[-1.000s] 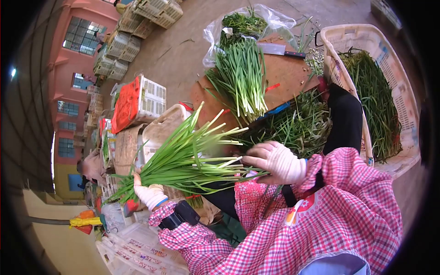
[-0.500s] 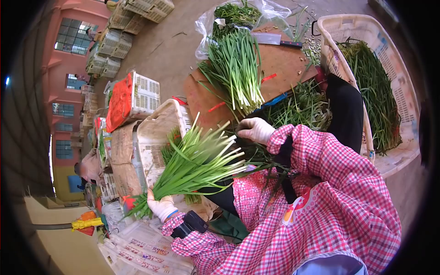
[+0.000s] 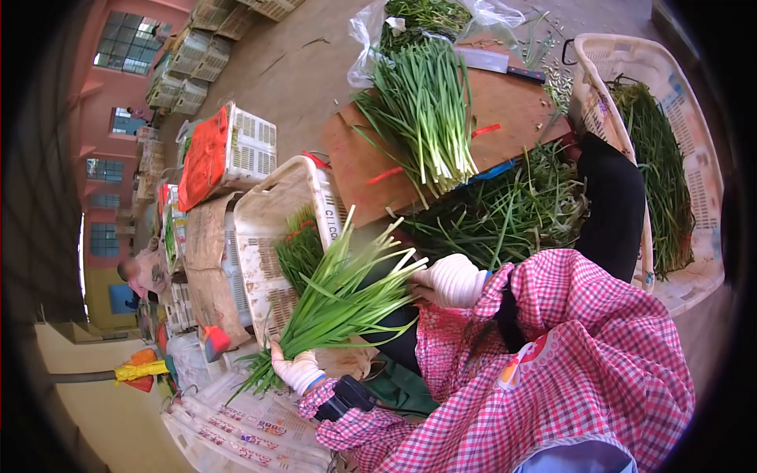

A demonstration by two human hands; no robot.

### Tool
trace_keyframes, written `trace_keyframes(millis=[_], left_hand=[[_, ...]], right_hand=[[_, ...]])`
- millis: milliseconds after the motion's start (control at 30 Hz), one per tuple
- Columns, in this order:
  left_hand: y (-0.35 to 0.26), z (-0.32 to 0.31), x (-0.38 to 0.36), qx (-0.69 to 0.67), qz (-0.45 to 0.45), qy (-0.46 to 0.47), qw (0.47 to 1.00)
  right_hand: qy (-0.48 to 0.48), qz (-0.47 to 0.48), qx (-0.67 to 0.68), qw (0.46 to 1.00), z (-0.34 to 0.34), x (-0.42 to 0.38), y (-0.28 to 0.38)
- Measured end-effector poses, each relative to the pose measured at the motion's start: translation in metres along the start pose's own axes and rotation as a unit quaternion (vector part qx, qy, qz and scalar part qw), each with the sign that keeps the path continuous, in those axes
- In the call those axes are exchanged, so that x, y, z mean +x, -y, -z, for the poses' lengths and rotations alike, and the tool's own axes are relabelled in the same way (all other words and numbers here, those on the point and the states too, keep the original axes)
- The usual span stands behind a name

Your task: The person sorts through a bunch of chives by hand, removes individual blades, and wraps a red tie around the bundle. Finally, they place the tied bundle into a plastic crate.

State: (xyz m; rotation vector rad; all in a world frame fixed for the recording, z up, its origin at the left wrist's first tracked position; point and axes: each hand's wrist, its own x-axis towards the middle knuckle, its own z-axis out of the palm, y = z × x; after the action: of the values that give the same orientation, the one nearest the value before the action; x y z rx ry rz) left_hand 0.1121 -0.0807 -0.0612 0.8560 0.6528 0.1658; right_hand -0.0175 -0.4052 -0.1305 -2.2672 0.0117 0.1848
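My left hand (image 3: 296, 367), in a white glove, is closed round the leafy end of a loose bunch of garlic chives (image 3: 335, 311). Pale stems fan out up and to the right. At the lower stem ends, my right hand (image 3: 453, 281), its wrist wrapped in white, has its fingers bent in against the chives; the fingertips are partly hidden. Beyond my hands, a larger pile of garlic chives (image 3: 430, 118) lies on a brown board (image 3: 516, 106), with a cleaver (image 3: 497, 63) at its far edge. Loose green trimmings (image 3: 512, 201) lie below the board.
A white plastic crate (image 3: 256, 236) with tied chives (image 3: 300, 256) stands beyond my left hand. On the right, another crate (image 3: 714, 181) holds more chives (image 3: 658, 173). Stacked crates (image 3: 252, 146) and a person (image 3: 150, 272) are at left. A plastic bag (image 3: 367, 39) of greens lies behind the board.
My right hand has come down from near the board's edge to the bunch's stem ends. My left hand still holds the bunch, slightly lower in view. The whole view has shifted somewhat.
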Motion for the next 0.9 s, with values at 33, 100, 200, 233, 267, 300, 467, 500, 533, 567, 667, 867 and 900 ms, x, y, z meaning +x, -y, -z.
trace_keyframes(millis=[33, 100, 200, 233, 267, 300, 467, 500, 533, 567, 667, 867, 900], left_hand=[[0.001, 0.000, -0.002, 0.002, 0.001, 0.003, 1.000], [-0.001, -0.002, -0.006, -0.016, 0.031, 0.012, 0.999], [-0.001, 0.004, -0.006, -0.031, 0.047, 0.042, 0.998], [0.000, 0.005, -0.006, -0.035, 0.043, 0.053, 0.997], [-0.001, 0.006, -0.004, -0.041, 0.035, 0.054, 0.997], [-0.002, 0.007, -0.001, -0.060, 0.043, 0.067, 0.995], [0.001, -0.005, -0.017, -0.018, 0.015, 0.144, 0.989], [0.002, -0.004, -0.015, -0.019, 0.016, 0.145, 0.989], [0.002, -0.003, -0.011, -0.030, 0.008, 0.149, 0.988], [0.003, -0.004, -0.009, -0.039, 0.002, 0.154, 0.987], [0.004, -0.006, -0.010, -0.004, -0.020, 0.183, 0.983], [0.008, -0.008, -0.010, 0.000, -0.055, 0.184, 0.981], [0.008, -0.009, -0.010, 0.001, -0.061, 0.174, 0.983]], right_hand=[[-0.026, 0.030, 0.006, 0.999, -0.009, 0.006, -0.002], [-0.020, 0.062, 0.008, 0.998, -0.020, 0.020, -0.004], [-0.006, 0.017, 0.032, 0.999, -0.027, 0.032, 0.000], [-0.004, -0.003, 0.078, 0.997, -0.031, 0.035, -0.001], [0.025, -0.023, 0.097, 0.995, -0.033, 0.041, -0.002], [0.027, -0.025, 0.126, 0.991, -0.035, 0.040, -0.005], [0.009, -0.088, 0.350, 0.933, -0.024, 0.026, 0.000], [0.013, -0.111, 0.393, 0.913, -0.023, 0.024, 0.003], [0.012, -0.112, 0.393, 0.913, -0.023, 0.021, 0.003], [0.022, -0.114, 0.423, 0.899, -0.024, 0.019, 0.003], [0.025, -0.074, 0.421, 0.903, -0.019, 0.008, 0.005], [0.108, -0.091, 0.556, 0.819, -0.015, -0.011, -0.006], [0.114, -0.071, 0.565, 0.814, -0.015, -0.014, -0.010]])
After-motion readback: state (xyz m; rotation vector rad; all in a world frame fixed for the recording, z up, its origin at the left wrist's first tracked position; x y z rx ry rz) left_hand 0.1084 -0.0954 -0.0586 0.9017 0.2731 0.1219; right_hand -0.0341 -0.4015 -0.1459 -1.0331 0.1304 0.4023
